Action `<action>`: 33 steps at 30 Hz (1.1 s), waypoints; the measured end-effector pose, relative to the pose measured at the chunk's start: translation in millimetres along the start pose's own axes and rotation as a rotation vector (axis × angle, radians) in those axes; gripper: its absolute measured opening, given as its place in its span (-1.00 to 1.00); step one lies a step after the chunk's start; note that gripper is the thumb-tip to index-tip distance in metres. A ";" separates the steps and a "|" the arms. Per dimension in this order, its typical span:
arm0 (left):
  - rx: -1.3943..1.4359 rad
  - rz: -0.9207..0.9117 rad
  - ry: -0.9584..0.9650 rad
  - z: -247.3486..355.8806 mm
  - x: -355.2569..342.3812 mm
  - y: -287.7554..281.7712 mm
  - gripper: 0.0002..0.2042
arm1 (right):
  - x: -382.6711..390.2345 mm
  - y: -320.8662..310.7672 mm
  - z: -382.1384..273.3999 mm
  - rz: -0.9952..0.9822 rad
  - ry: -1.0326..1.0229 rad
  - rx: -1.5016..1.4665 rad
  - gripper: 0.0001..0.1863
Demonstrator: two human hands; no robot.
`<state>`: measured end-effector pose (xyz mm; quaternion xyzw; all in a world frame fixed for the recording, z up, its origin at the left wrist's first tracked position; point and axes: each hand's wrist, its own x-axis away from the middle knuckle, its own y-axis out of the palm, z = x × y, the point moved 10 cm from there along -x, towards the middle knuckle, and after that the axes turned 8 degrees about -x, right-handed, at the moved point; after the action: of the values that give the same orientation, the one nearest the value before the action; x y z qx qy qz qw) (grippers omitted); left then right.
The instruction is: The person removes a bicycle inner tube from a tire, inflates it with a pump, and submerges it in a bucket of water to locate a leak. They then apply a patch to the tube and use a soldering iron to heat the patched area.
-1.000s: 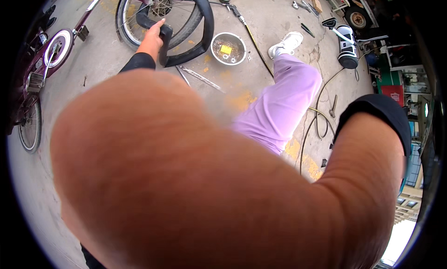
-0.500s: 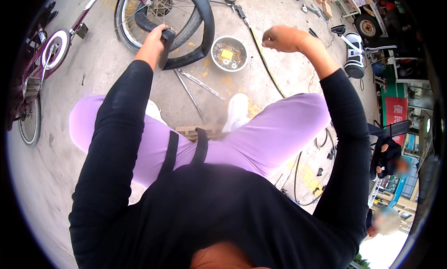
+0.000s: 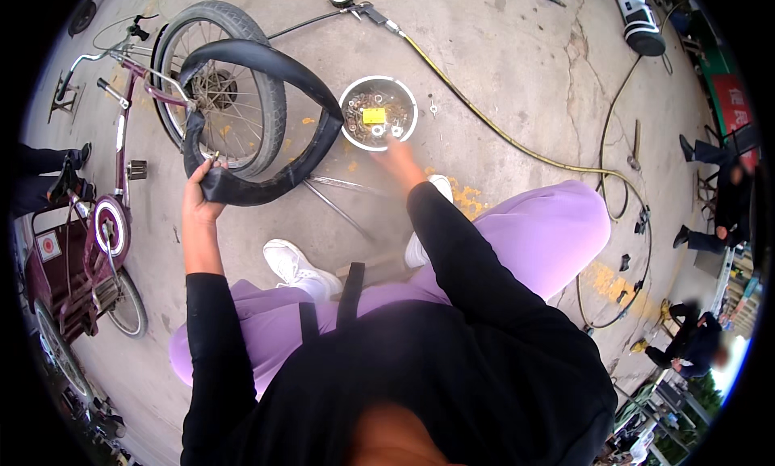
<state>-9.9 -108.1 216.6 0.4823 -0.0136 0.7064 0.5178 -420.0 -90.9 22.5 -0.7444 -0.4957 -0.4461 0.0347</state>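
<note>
One inner tube [image 3: 257, 190], ten o'clock, gripped by your left hand [image 3: 203, 198]; right hand [image 3: 398, 161] (blurred, can't tell grip) by bowl [image 3: 386, 88], twelve o'clock.

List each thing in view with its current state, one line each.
Left hand: closed on the inner tube
Inner tube: outside the tyre, bent sharply at its right
Right hand: at the bowl's near rim, blurred, grip unclear
Bowl: holding small parts
Tyre: on its rim
Air gun: on the ground, hose attached
</note>
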 end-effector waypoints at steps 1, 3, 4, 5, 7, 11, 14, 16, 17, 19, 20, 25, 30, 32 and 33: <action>-0.018 0.006 -0.018 -6.0 3.5 -0.2 -0.89 | 0.3 2.8 2.0 0.043 0.033 -0.214 -0.57; -0.032 0.058 -0.017 -16.0 5.1 -2.7 -0.88 | 1.4 28.7 -20.7 -0.151 -0.041 -0.189 -0.56; -0.048 0.124 -0.011 -23.4 6.1 -9.6 -0.88 | -2.7 35.8 -26.2 -0.190 0.012 -0.126 -0.46; -0.036 0.142 -0.026 -30.8 5.0 -12.1 -0.87 | -5.9 43.1 -27.7 -0.255 0.069 -0.065 -0.37; -0.075 0.175 -0.011 -42.2 -1.2 -16.3 -0.87 | -20.4 21.0 -48.1 -0.202 0.039 0.139 -0.43; -0.160 0.014 -0.028 -58.7 -13.8 -2.1 -0.81 | -5.0 -103.0 -132.5 0.690 -0.476 0.868 -0.70; -0.280 -0.044 -0.031 -62.7 -13.0 -0.9 -0.74 | -1.6 -150.0 -126.7 0.826 -0.398 1.081 -0.72; -0.341 -0.075 -0.014 -60.2 -10.8 -2.5 -0.73 | -13.2 -149.8 -117.5 0.701 -0.357 1.198 -0.73; -0.343 -0.065 -0.007 -59.0 -10.1 -5.6 -0.75 | -17.5 -144.6 -116.5 0.627 -0.352 1.299 -0.76; -0.298 -0.106 -0.009 -58.8 -7.5 -6.5 -0.83 | -18.9 -136.9 -118.0 0.600 -0.362 1.333 -0.74; -0.313 -0.146 0.018 -57.0 -5.6 -3.9 -0.85 | -17.8 -132.7 -117.7 0.602 -0.364 1.358 -0.70; -0.220 -0.100 0.004 -58.4 -1.5 -9.9 -0.84 | -7.4 -86.9 -74.2 0.381 -0.347 1.505 -0.66; -0.219 0.007 -0.022 -59.4 2.1 -14.8 -0.83 | 23.3 31.5 5.3 -0.081 -0.129 0.831 -0.79; -0.214 0.000 -0.025 -59.2 3.0 -12.1 -0.83 | 60.7 122.8 15.1 -0.429 -0.244 0.733 -0.81; -0.211 -0.012 -0.022 -58.7 3.6 -10.5 -0.82 | 85.4 168.2 16.6 -0.622 -0.321 0.683 -0.82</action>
<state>-41.2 -70.2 182.7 0.4328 -0.0907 0.6928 0.5697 -270.8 -107.4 137.9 -0.5665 -0.8117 -0.1266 0.0651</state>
